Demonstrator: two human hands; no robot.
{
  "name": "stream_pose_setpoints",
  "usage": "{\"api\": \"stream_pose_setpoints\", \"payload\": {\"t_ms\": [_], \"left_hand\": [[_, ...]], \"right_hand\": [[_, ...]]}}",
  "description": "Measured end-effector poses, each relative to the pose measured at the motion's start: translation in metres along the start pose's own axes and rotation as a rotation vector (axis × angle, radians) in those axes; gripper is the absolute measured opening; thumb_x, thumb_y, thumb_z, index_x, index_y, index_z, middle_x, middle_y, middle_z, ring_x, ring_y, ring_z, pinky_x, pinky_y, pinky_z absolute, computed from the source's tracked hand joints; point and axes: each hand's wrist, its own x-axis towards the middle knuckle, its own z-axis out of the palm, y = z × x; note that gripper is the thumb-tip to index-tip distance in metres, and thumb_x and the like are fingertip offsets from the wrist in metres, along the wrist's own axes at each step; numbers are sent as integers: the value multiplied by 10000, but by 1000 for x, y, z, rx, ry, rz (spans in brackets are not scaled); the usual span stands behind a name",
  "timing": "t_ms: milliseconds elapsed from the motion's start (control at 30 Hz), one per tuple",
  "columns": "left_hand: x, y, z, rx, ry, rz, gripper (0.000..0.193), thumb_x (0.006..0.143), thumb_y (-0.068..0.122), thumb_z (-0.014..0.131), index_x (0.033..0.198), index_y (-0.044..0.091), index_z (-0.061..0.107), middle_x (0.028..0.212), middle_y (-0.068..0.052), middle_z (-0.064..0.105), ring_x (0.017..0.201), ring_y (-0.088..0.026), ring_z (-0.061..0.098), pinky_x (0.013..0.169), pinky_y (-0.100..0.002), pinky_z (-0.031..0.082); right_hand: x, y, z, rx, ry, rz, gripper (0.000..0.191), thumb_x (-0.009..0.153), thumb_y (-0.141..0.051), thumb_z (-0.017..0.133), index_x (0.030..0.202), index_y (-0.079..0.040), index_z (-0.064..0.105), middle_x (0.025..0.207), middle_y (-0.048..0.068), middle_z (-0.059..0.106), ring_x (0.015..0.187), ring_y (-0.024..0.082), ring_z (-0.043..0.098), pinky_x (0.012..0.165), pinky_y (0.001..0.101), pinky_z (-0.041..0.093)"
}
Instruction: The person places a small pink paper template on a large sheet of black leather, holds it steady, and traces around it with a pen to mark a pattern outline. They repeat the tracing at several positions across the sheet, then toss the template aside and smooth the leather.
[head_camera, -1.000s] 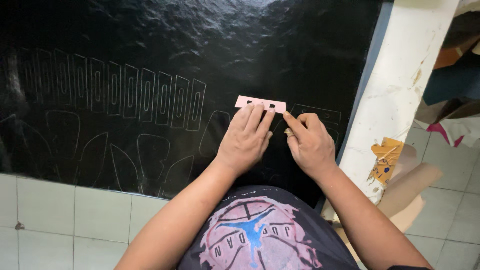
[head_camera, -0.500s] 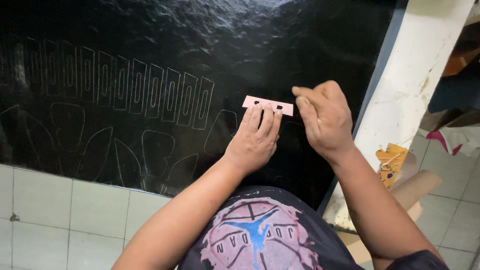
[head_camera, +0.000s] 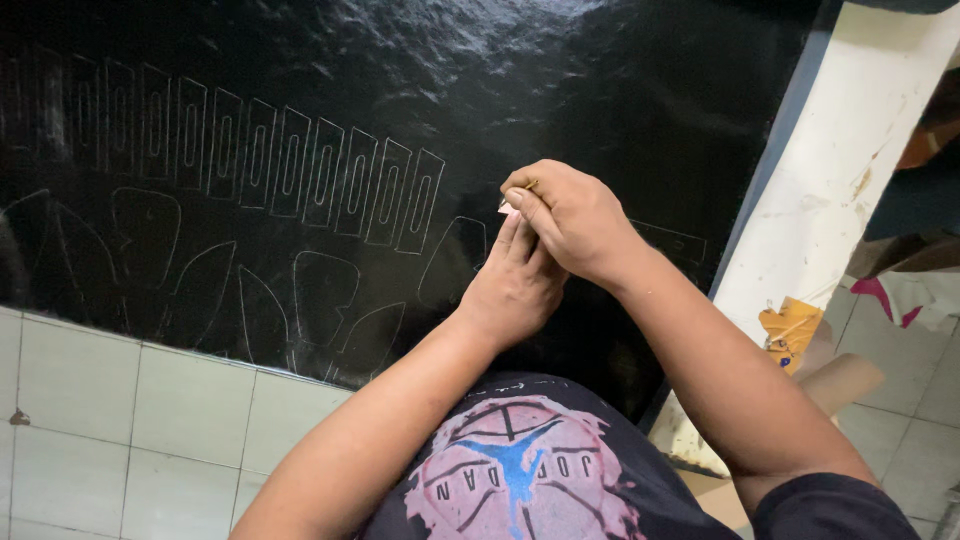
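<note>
Black leather sheet, traced outlines, on table. Left hand: flat, pressing pink template, mostly hidden. Right hand: grip closed on thin marking tool, possibly a pen, at template's edge.

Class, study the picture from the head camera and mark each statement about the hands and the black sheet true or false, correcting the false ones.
1. The left hand lies flat on the black sheet. True.
2. The right hand pinches a thin pen-like tool. True.
3. The traced outlines lie to the right of both hands. False: they lie to the left.
4. The sheet is white. False: it is glossy black.
5. The right hand crosses above the left hand's fingers. True.
</note>
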Motion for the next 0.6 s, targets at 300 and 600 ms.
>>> {"api": "stream_pose_setpoints", "payload": {"t_ms": [300,600], "left_hand": [[-1,0,2,-10,27,8,448,960,287,638,1312,12,667,1480,-236,451,1426,-483,371,1221,-610,291],[5,1,-11,16,32,14,407,897,302,638,1212,48,684,1419,-262,509,1338,-503,463,1160,-591,353]], "right_hand": [[6,2,0,-98,20,-123,112,985,-141,660,1024,-43,698,955,109,702,869,293,699,760,367,556],[-4,3,-12,-124,67,-179,70,984,-81,683,1040,-39,693,955,107,698,867,287,695,755,363,555]]}}
